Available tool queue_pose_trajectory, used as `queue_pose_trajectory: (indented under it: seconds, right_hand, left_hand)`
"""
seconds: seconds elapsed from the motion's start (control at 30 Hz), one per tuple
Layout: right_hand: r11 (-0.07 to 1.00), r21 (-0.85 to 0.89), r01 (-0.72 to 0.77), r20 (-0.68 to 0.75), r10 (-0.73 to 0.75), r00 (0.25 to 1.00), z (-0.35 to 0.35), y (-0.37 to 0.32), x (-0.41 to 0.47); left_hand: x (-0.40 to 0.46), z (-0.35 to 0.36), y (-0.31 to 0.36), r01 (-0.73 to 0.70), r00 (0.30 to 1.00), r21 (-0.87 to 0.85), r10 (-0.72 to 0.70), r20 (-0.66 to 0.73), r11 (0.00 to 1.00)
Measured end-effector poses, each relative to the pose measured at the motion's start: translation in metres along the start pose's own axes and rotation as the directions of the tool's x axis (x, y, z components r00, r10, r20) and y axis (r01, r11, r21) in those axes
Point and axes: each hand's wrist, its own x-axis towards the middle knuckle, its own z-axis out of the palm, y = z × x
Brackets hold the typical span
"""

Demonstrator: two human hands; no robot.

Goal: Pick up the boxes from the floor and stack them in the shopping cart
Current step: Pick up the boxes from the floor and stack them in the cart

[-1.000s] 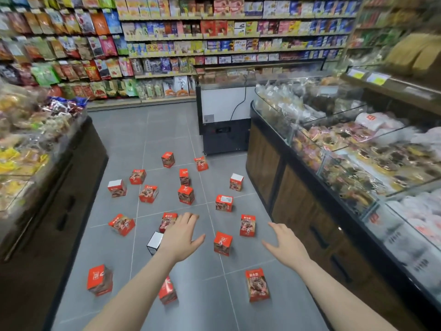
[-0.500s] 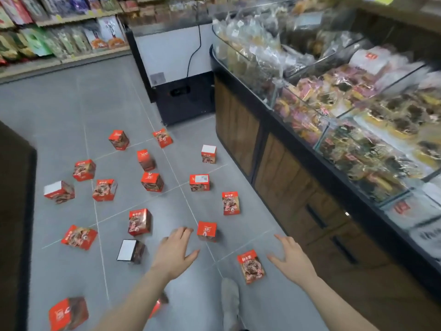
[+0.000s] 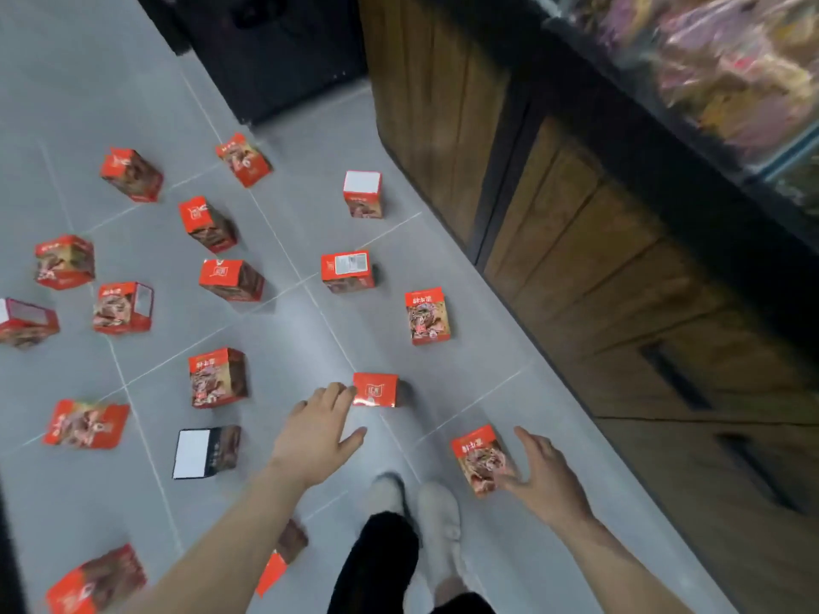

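Floor (image 3: 310,104): red boxes lying scattered, none lifted. Both hands have been dropping closer over the last second. Left hand (image 3: 317,436), fingers spread, reaching toward small box (image 3: 376,389); right hand (image 3: 538,474), fingers spread, nearing flat box (image 3: 481,458). Shopping cart not in view; first pickup likely imminent.

We reach both bare arms forward and down. Our left hand (image 3: 318,432) is spread flat, palm down. Our right hand (image 3: 541,476) is spread too, holding nothing.
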Motion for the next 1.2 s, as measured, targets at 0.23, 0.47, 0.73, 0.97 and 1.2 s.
queue_pose_trajectory:
  seconds: [0.23, 0.47, 0.73, 0.97, 1.2]
  right_hand:
    - [0.998, -0.039, -0.04, 0.043, 0.042, 0.998, 0.118, 0.039, 0.114]
    - [0.975, -0.149, -0.166, 0.018, 0.17, 0.985, 0.232, 0.086, 0.205]
    - [0.921, -0.311, -0.236, -0.108, 0.213, 0.971, 0.246, 0.084, 0.225]
    - [0.963, -0.26, -0.069, -0.032, 0.063, 0.998, 0.18, 0.059, 0.205]
    - [0.973, -0.23, 0.029, -0.03, -0.037, 0.999, 0.162, 0.038, 0.24]
  left_hand:
    - [0.054, 0.161, -0.041, -0.035, 0.998, 0.006, 0.034, 0.049, 0.999]
    - [0.091, 0.294, -0.074, -0.062, 0.994, 0.034, 0.059, 0.093, 0.997]
    - [0.105, 0.316, -0.085, -0.092, 0.995, -0.024, 0.093, 0.047, 0.996]
    - [0.12, 0.268, -0.093, -0.008, 1.0, -0.072, 0.009, 0.01, 0.997]
    - [0.151, 0.301, -0.096, 0.018, 0.997, 0.007, -0.018, 0.07, 1.0]
